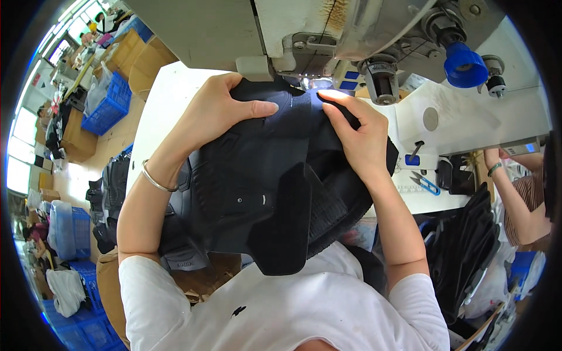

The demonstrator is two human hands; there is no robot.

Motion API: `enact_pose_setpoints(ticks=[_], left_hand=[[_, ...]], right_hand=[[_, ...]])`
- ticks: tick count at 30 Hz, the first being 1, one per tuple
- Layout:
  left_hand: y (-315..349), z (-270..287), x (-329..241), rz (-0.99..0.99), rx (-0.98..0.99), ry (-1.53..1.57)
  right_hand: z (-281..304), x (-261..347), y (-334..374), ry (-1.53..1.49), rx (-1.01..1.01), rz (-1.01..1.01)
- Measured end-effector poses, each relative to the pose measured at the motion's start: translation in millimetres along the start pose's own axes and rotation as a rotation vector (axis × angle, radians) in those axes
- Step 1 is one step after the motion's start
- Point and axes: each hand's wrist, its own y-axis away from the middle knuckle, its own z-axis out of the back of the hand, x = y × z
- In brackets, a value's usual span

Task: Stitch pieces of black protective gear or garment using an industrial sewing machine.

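Note:
A black moulded bag panel [246, 169] with stitched seams and a flap at its lower end spreads across my lap and the table edge. Its upper edge lies beneath the head of a sewing machine [310, 44]. My left hand [213, 114] grips the panel's upper left, thumb on top and fingers hidden behind it. On the upper right, close to the lit needle area, my right hand [358, 128] pinches the fabric between thumb and fingers. The needle itself is hard to make out.
On the white table [418, 202] to the right lie blue-handled thread snips [427, 182] and a ruler. Black pieces [462, 251] hang in a stack below. A co-worker's arm [521, 199] shows at far right. More black bags [114, 187] and blue crates [108, 102] stand left.

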Motion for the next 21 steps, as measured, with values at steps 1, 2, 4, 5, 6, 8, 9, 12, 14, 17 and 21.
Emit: enact_pose_setpoints(ticks=[1, 2, 4, 5, 6, 8, 9, 12, 14, 17, 21], left_hand=[[-2, -1, 2, 0.006, -0.003, -0.045], [-2, -1, 3, 0.005, -0.003, -0.045], [1, -3, 4, -0.035, -0.063, -0.095], [1, -4, 4, -0.035, -0.061, -0.094], [1, -4, 5, -0.046, -0.067, -0.093], [0, -5, 3, -0.06, -0.073, -0.091], [0, -6, 1, -0.074, -0.069, -0.092], [3, -8, -4, -0.102, -0.075, -0.077], [4, -8, -5, -0.119, -0.082, -0.059], [5, -7, -7, -0.131, -0.101, -0.131], [3, -3, -19, -0.122, -0.093, -0.211]], right_hand=[[0, 0, 0, 0.0, 0.0, 0.0], [0, 0, 0, 0.003, 0.009, -0.014], [1, 2, -1, 0.008, 0.017, -0.03], [3, 3, -2, 0.028, 0.061, -0.073], [4, 4, -2, 0.047, 0.105, -0.115], [4, 2, -2, 0.057, 0.101, -0.111], [5, 1, -2, 0.065, 0.1, -0.107], [5, -1, -1, 0.075, 0.099, -0.111], [5, 1, -2, 0.073, 0.103, -0.119], [4, 0, -3, 0.078, 0.103, -0.119], [4, -4, -3, 0.095, 0.08, -0.118]])
